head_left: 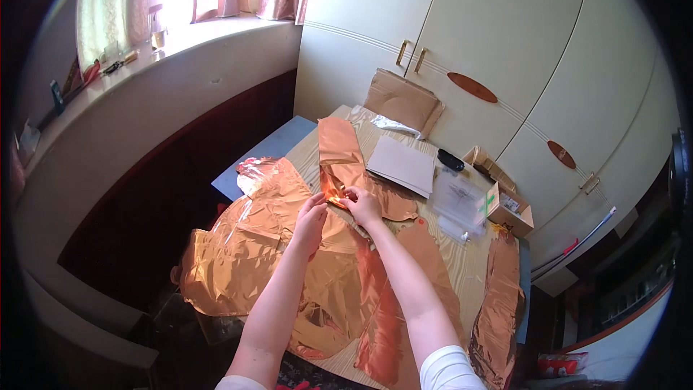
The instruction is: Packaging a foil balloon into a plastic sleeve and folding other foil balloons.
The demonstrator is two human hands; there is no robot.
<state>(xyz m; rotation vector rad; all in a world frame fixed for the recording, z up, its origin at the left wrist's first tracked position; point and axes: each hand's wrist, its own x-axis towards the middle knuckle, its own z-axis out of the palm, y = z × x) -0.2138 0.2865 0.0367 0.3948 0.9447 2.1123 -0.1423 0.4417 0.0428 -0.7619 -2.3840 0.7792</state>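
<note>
Copper-coloured shiny foil, looking like flat foil balloons, spreads over the wooden table. Between my hands is a small crumpled, glinting part of the foil [334, 193]. My right hand [364, 207] pinches it between thumb and fingers. On the near left side of it, my left hand [310, 224] has its fingers stretched out, the tips close to the crumpled part. A broad wrinkled foil piece [245, 245] lies to the left under my left forearm. Another foil strip [339, 141] reaches toward the far edge. Longer foil pieces [426, 253] lie under my right forearm.
At the back stand a brown cardboard packet [404, 97] and a pale flat board [401, 165]. Rightward are a black object [451, 159], clear plastic packaging [458, 198] and a small open box [511, 211]. Another foil strip [497, 303] lies along the table's right edge. Cream cupboards [498, 29] rise behind.
</note>
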